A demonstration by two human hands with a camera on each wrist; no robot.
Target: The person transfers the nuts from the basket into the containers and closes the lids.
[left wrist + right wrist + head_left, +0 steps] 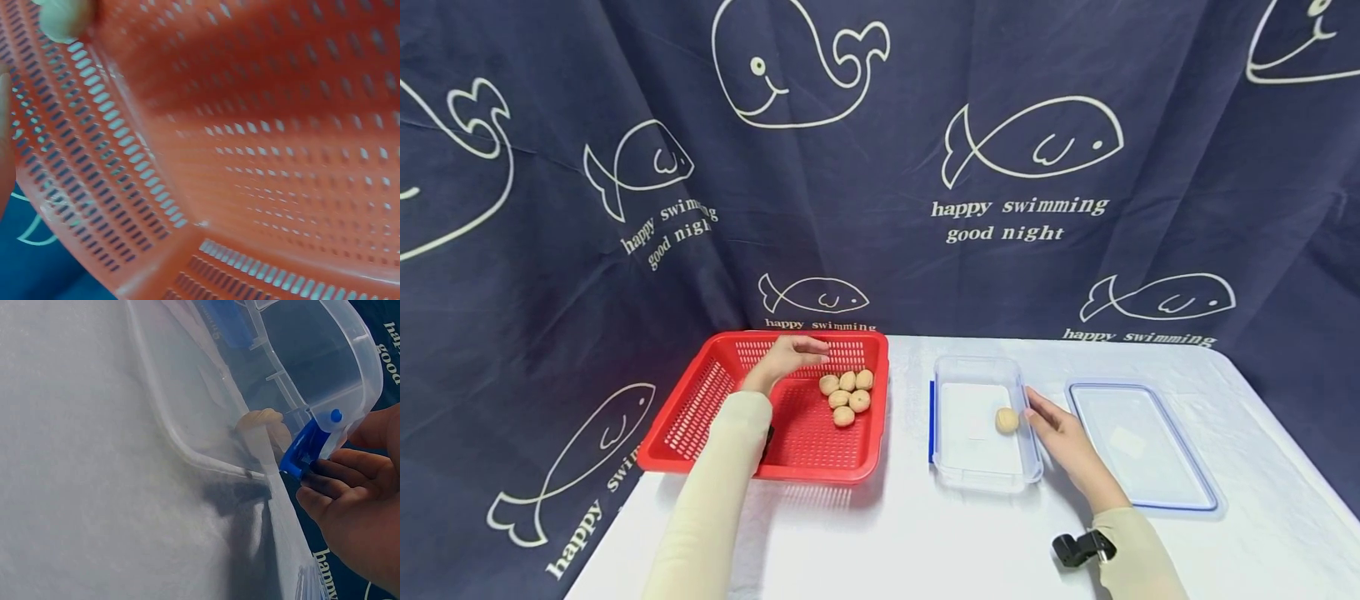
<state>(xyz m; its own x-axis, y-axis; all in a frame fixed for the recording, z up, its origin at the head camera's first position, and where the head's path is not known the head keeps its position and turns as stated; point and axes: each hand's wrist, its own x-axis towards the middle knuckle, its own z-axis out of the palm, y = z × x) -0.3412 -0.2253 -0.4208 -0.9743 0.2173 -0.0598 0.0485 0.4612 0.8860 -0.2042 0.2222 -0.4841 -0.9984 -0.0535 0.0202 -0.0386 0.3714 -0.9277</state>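
Note:
In the head view my left hand is over the red plastic basket, its fingers loosely bent and holding nothing. Several walnuts lie grouped in the basket's right part, just beyond the fingertips. The left wrist view catches a blurred walnut and a fingertip at the edge. My right hand rests its relaxed fingers against the right side of a clear plastic container. One walnut sits inside it. From the right wrist view, fingers touch the blue latch; part of the hand is hidden by the wall.
A clear lid with a blue seal lies on the white table, right of the container. A dark curtain printed with fish and whales hangs close behind the table. The basket and the container stand apart.

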